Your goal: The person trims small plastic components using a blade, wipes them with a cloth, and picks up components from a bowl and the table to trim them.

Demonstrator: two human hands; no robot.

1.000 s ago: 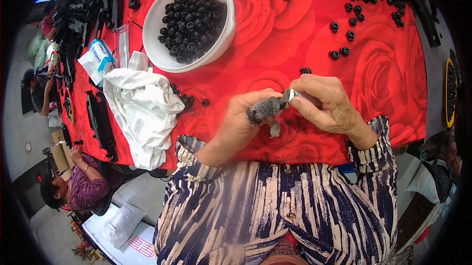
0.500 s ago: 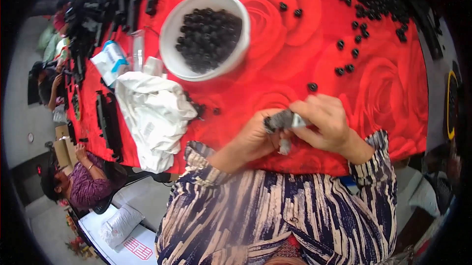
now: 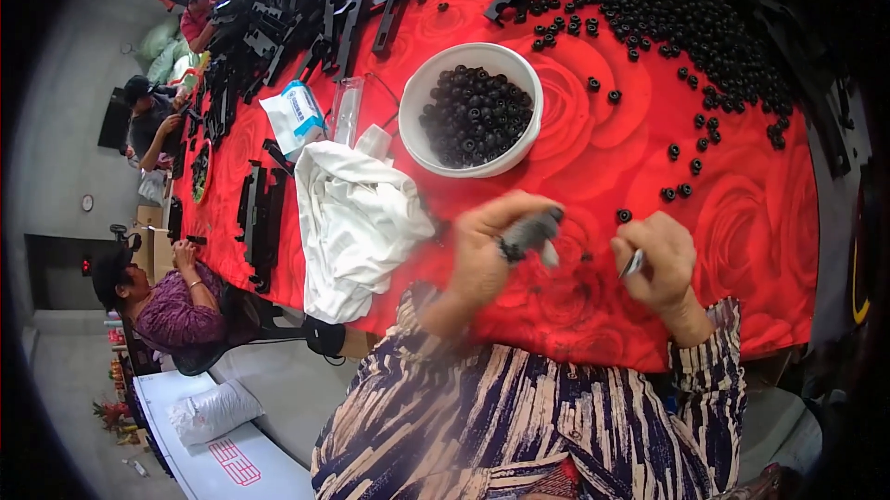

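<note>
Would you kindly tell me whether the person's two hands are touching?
Apart: the head view shows red tablecloth between the left hand and right hand.

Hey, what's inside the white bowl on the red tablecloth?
The white bowl holds a heap of small round black parts, some showing holes. The parts lower down and the bowl's bottom are covered by those on top, so neither can be seen.

You work in what looks like an assembly workshop: long black parts (image 3: pixel 287 23) heap up at eleven o'clock, round black pieces (image 3: pixel 691 32) at one, co-workers (image 3: pixel 148 134) at ten.
</note>
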